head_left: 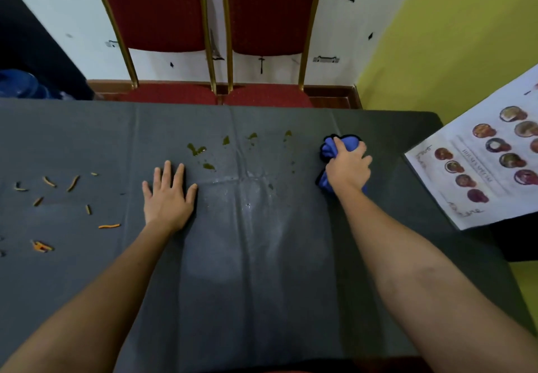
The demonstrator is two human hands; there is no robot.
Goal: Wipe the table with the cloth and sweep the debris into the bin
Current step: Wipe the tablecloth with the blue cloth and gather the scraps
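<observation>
A dark grey covered table (262,270) fills the view. My right hand (348,165) is shut on a bunched blue cloth (334,146) resting on the table at the right. My left hand (168,195) lies flat, palm down, fingers spread, left of centre. Greenish-yellow spill spots (196,149) dot the far middle of the table between the hands. Several orange debris strips (72,183) lie scattered at the left. A pale streaked patch (253,197) marks the centre of the tabletop. No bin is in view.
Two red chairs with gold frames (215,37) stand against the table's far edge. A printed menu sheet (483,163) overhangs the right side. A blue object (23,84) sits beyond the far left corner. Yellow wall (451,37) on the right.
</observation>
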